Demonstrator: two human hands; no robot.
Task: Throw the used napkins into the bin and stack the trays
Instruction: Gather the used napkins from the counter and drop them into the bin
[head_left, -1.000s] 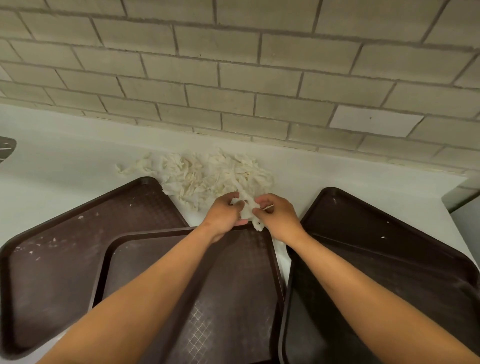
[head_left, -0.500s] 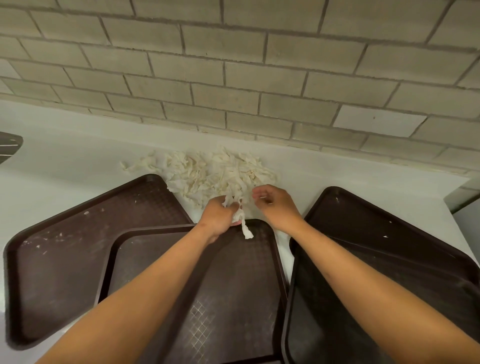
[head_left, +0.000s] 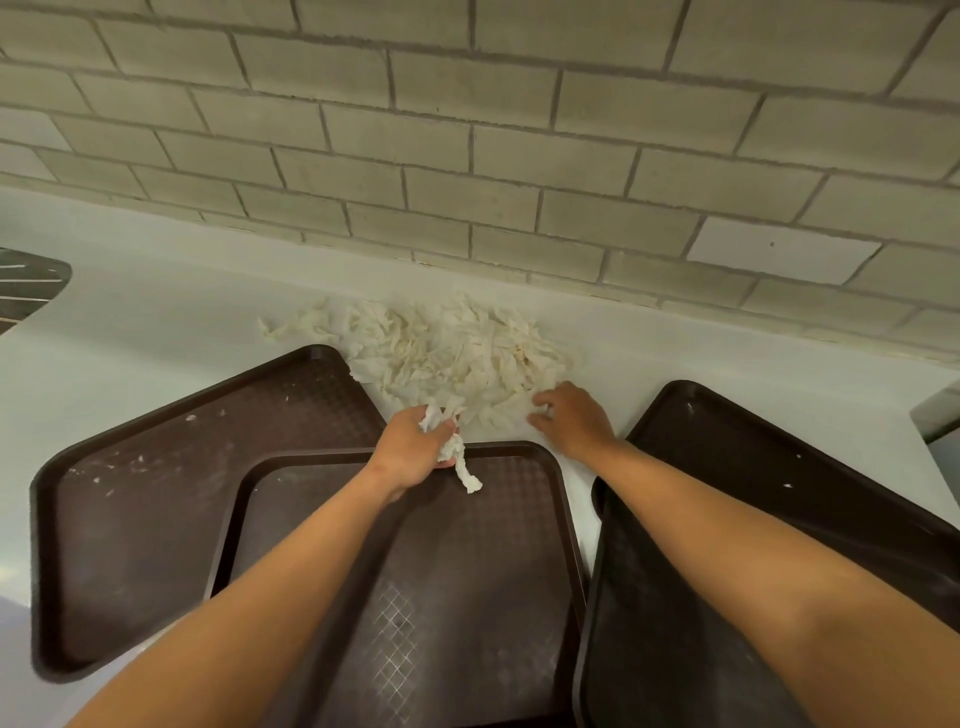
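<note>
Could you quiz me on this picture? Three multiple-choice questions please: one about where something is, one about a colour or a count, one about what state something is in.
1. Where is the pile of torn napkins?
A. On the counter by the wall
B. Inside the middle tray
C. On the floor

2. What colour are the trays?
A. Bright red
B. Dark brown
C. White

3. What is the left hand doing?
A. Resting flat and empty
B. Lifting a tray
C. Gripping a wad of napkin

Answers:
1 A, the pile lies on the pale counter behind the trays, at the foot of the brick wall.
2 B, the middle tray and its neighbours are dark brown.
3 C, the fingers are closed on the wad of napkin, a strip dangling below.
</note>
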